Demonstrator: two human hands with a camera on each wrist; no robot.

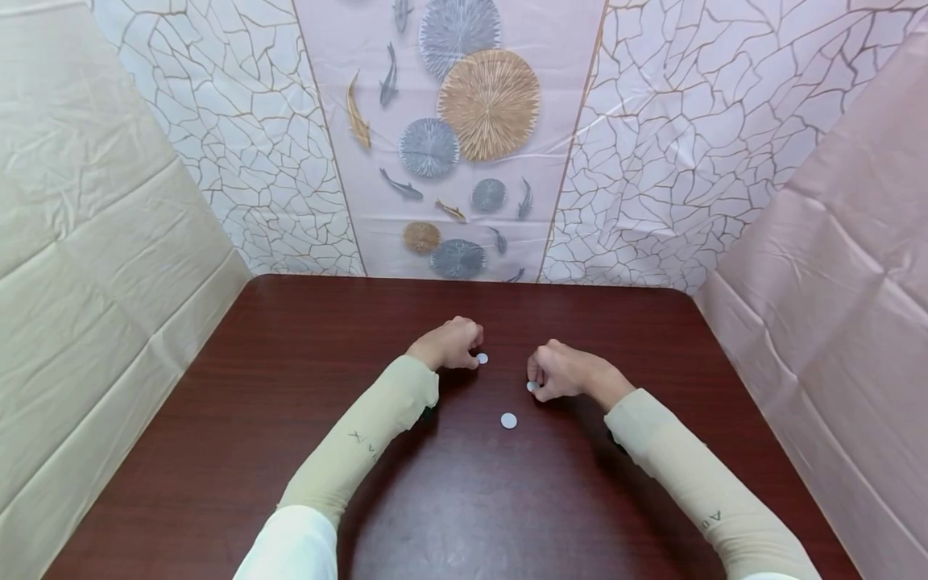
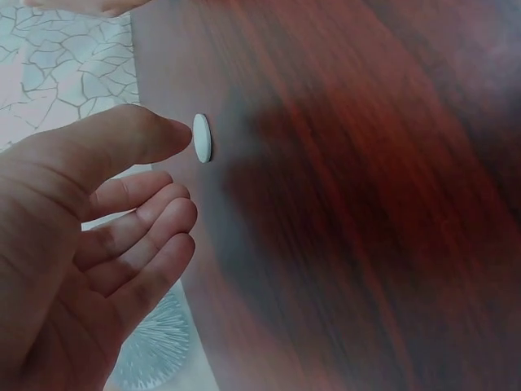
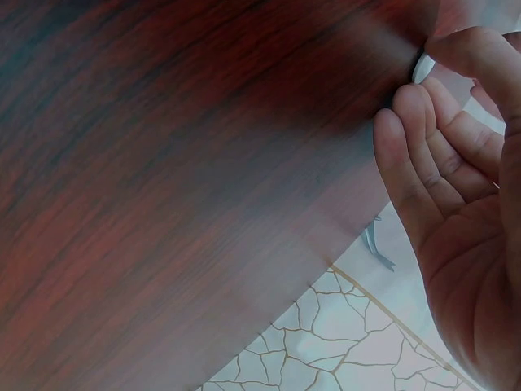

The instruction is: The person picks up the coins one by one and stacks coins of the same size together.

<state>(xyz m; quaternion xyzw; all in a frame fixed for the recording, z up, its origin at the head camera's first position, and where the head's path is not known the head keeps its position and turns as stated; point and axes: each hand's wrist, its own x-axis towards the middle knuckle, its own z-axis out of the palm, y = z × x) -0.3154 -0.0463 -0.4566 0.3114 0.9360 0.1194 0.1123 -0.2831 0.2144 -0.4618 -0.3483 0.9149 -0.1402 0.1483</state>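
Note:
Three small white round discs are in the head view. My left hand (image 1: 451, 343) is beside the farthest disc (image 1: 482, 358), its fingers loosely bent. In the left wrist view, that disc (image 2: 202, 138) lies on the table close to the thumb tip; whether they touch, I cannot tell. My right hand (image 1: 568, 372) pinches a second disc (image 1: 532, 387) low over the tabletop. The right wrist view shows this disc (image 3: 422, 68) edge-on between thumb and fingertips, partly covered. A third disc (image 1: 509, 420) lies flat, nearer to me, between the two forearms.
The dark red-brown wooden table (image 1: 217, 387) has rounded far corners. A patterned cloth (image 1: 464, 193) hangs right behind its far edge. Plain beige cloths hang along the left side (image 1: 94, 242) and the right side (image 1: 834, 266).

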